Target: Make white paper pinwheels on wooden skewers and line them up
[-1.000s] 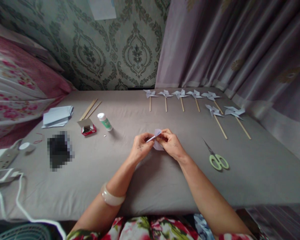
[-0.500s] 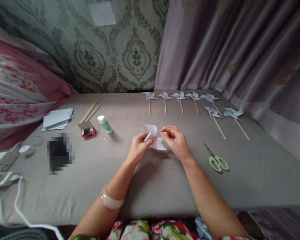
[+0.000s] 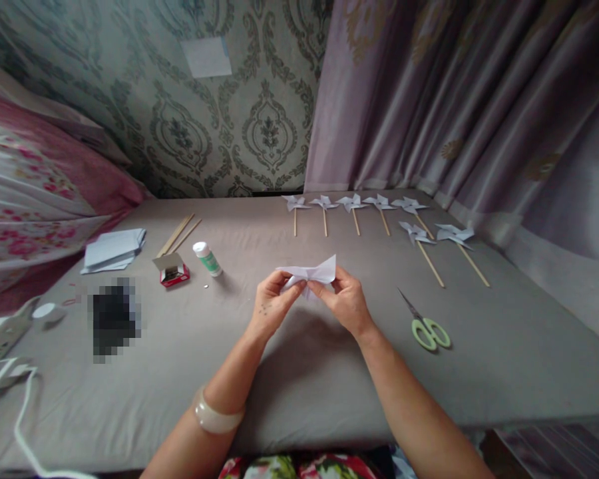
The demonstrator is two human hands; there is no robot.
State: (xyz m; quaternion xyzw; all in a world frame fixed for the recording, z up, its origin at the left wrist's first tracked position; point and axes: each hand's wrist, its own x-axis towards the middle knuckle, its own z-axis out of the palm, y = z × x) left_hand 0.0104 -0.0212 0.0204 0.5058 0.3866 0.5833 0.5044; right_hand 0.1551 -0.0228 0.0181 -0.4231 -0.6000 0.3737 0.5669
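A white paper pinwheel (image 3: 313, 271) without a stick is held above the middle of the table. My left hand (image 3: 275, 301) grips its left side, thumb near the centre. On the other side my right hand (image 3: 344, 301) pinches it, its thumb close to the left one. The pinwheel is tipped so that its blades show nearly edge-on; the fingers behind the paper are partly hidden. Green-handled scissors (image 3: 424, 326) lie to the right of my right hand. Left of my left hand stands a white and green glue stick (image 3: 207, 259).
Several pinwheels on sticks (image 3: 352, 203) lie along the far right. At left are wooden sticks (image 3: 177, 234), an open red box (image 3: 172, 273), a paper stack (image 3: 114, 250), a pixelated dark object (image 3: 114, 319), a power strip (image 3: 2, 336) and a white cable (image 3: 22, 426).
The pinwheel has tilted from facing me to nearly edge-on. My right hand has shifted from its upper right blade to a grip with the thumb near the centre. The view has tipped up slightly.
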